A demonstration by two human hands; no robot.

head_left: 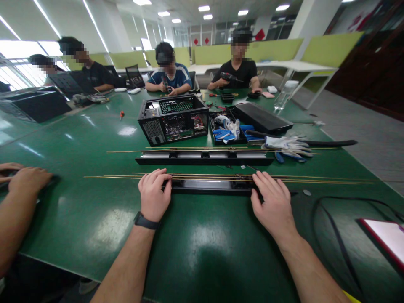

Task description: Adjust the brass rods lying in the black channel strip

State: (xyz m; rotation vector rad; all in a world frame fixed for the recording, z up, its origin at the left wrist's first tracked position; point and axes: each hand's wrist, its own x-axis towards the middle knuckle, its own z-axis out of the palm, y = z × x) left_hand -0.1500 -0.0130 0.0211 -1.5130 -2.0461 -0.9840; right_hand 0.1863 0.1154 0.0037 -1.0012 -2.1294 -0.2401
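A long black rail with a silvery inner face (pixel 205 185) lies crosswise on the green table in front of me. Thin brass rods (pixel 331 182) run along its top and stick out past both ends. My left hand (pixel 154 194) is closed over the rail's left part, thumb in front and fingers bent over the rods. At the right part my right hand (pixel 274 202) grips it likewise, with fingertips hidden behind the rail. Just beyond lies a second black rail (pixel 205 161), also with brass rods (pixel 126 152) along it.
Behind the rails stands an open computer case (pixel 173 120). Beside it are a toolbox with gloves (pixel 227 128), a black lid (pixel 261 117) and another glove (pixel 288 147). A cable (pixel 334 223) lies right. Another person's hands (pixel 30 181) are at left; co-workers sit across, one holding a drill (pixel 230 77).
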